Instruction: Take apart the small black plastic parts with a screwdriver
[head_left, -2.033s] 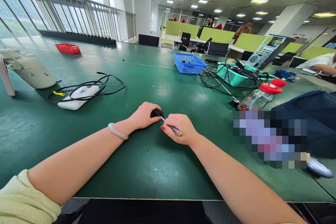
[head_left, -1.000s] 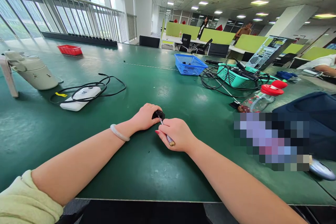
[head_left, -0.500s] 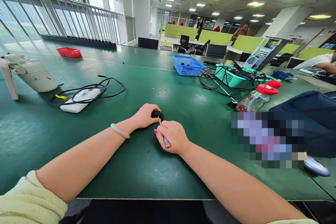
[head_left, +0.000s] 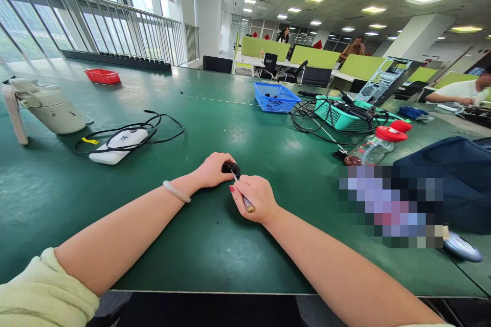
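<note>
In the middle of the green table, my left hand is closed around a small black part and holds it at the tabletop. The part's exact kind cannot be made out. My right hand grips a screwdriver with a thin metal shaft and a brownish handle end. Its shaft slants up and left, and the tip meets the black part. The fingers of my left hand partly hide the part, and my right fingers cover most of the screwdriver's handle.
On the left are a white power bank with a black cable and a beige bottle. A red tray, a blue basket and a teal basket with cables stand farther back. Right: a red-lidded jar and dark bag.
My right hand and the screwdriver handle have shifted slightly right, with the handle tilted a bit more. My left hand keeps its hold on the black part. A person at far right has leaned into view.
</note>
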{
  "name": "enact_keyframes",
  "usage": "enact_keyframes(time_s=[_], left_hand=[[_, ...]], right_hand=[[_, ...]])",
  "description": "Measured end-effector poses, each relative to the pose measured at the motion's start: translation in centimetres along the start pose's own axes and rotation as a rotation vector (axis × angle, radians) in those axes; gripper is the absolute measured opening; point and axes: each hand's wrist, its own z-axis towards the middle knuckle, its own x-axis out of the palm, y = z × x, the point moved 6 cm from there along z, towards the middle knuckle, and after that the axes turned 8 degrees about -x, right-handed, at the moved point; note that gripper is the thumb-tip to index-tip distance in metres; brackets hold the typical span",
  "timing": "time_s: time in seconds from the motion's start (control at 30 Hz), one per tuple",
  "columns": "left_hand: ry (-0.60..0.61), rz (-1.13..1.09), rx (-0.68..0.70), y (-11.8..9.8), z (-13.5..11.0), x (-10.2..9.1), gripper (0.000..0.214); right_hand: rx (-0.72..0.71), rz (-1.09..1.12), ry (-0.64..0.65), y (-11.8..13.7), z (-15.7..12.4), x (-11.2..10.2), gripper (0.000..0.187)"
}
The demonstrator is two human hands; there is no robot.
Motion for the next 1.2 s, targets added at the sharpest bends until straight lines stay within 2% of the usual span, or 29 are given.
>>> enact_keyframes(time_s=[0.27, 0.47, 0.73, 0.8, 0.83, 0.9, 0.97, 1.03, 1.1, 1.2], left_hand=[[-0.005, -0.006, 0.004, 0.2, 0.0, 0.0, 0.023], [-0.012, 0.007, 0.013, 0.2, 0.0, -0.1, 0.022], [-0.043, 0.021, -0.058, 0.8, 1.0, 0.2, 0.024], [-0.042, 0.019, -0.059, 0.8, 1.0, 0.2, 0.026], [-0.037, 0.015, -0.06, 0.8, 1.0, 0.1, 0.026], [-0.021, 0.001, -0.067, 0.7, 0.8, 0.1, 0.027], [-0.003, -0.019, -0.074, 0.7, 0.6, 0.0, 0.026], [0.004, -0.029, -0.078, 0.6, 0.5, -0.1, 0.026], [-0.001, -0.028, -0.081, 0.5, 0.5, -0.2, 0.026], [-0.008, -0.016, -0.08, 0.5, 0.5, -0.2, 0.027]], right_hand=[[-0.106, -0.076, -0.038, 0.8, 0.2, 0.1, 0.041], [-0.112, -0.114, -0.01, 0.9, 0.2, 0.6, 0.039], [-0.109, -0.141, -0.108, 0.5, 1.3, 0.8, 0.038], [-0.027, -0.148, -0.138, -1.0, 1.3, 0.1, 0.037], [0.062, -0.136, -0.169, -2.3, 1.0, -0.5, 0.038], [0.337, -0.032, -0.321, -5.7, -0.2, -2.0, 0.039], [0.58, 0.204, -0.506, -8.8, -1.9, -2.9, 0.041], [0.789, 0.477, -0.644, -10.8, -3.4, -2.8, 0.037], [0.856, 0.681, -0.638, -11.1, -3.6, -2.1, 0.041], [0.71, 0.76, -0.397, -9.0, -1.8, -1.4, 0.043]])
